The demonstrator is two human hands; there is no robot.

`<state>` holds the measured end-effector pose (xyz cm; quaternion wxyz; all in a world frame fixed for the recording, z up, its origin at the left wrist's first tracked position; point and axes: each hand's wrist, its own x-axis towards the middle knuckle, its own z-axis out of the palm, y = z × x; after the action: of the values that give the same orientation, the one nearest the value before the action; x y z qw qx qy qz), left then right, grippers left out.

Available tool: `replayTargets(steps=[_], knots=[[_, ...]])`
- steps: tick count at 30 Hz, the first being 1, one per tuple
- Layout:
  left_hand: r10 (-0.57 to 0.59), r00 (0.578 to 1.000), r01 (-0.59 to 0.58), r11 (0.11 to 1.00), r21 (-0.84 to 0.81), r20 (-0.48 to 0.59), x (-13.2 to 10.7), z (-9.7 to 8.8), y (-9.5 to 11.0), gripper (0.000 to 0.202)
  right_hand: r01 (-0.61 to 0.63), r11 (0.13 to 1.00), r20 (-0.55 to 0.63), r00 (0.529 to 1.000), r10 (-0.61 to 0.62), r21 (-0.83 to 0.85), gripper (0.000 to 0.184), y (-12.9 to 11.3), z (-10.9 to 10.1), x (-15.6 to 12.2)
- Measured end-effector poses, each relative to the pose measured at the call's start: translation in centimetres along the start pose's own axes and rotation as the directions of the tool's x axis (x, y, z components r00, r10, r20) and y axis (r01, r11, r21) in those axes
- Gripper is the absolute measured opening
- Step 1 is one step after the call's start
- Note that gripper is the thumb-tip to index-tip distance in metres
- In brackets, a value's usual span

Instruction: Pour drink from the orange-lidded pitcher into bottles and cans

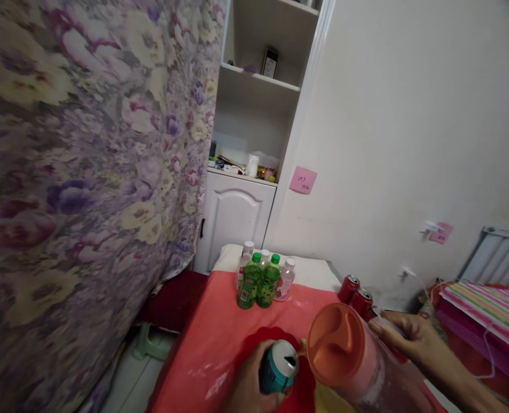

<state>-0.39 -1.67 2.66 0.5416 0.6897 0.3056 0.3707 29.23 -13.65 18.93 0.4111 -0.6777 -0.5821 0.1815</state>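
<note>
My left hand (254, 376) is wrapped round a teal drink can (280, 367) with a silver top and a dark opening in it. Right beside the can stands a clear plastic pitcher (379, 373) with an orange lid (335, 344); pinkish colour shows through its wall. On the pitcher's far right side, my right hand (403, 332) is closed at what looks like its handle, the fingers partly hidden. Under the can lies a red scalloped tray (308, 384), mostly covered. Two red cans (361, 301) stand just behind the pitcher, near my right hand.
Green-capped bottles (249, 284) and white-capped clear bottles (285, 281) stand together at the back of the table with the red cloth (220, 321). A floral curtain (94, 172) hangs at left. Behind are a white cabinet (237, 209) and a wall; a striped bed (495, 312) is at right.
</note>
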Motion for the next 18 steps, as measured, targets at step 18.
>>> replayTargets(steps=[18], knots=[[0.02, 1.0, -0.02, 0.999, -0.027, 0.023, 0.01, 0.11, 0.55, 0.077, 0.004, 1.0, 0.028, 1.0, -0.004, 0.007, 0.062, -0.64, -0.16, 0.04]])
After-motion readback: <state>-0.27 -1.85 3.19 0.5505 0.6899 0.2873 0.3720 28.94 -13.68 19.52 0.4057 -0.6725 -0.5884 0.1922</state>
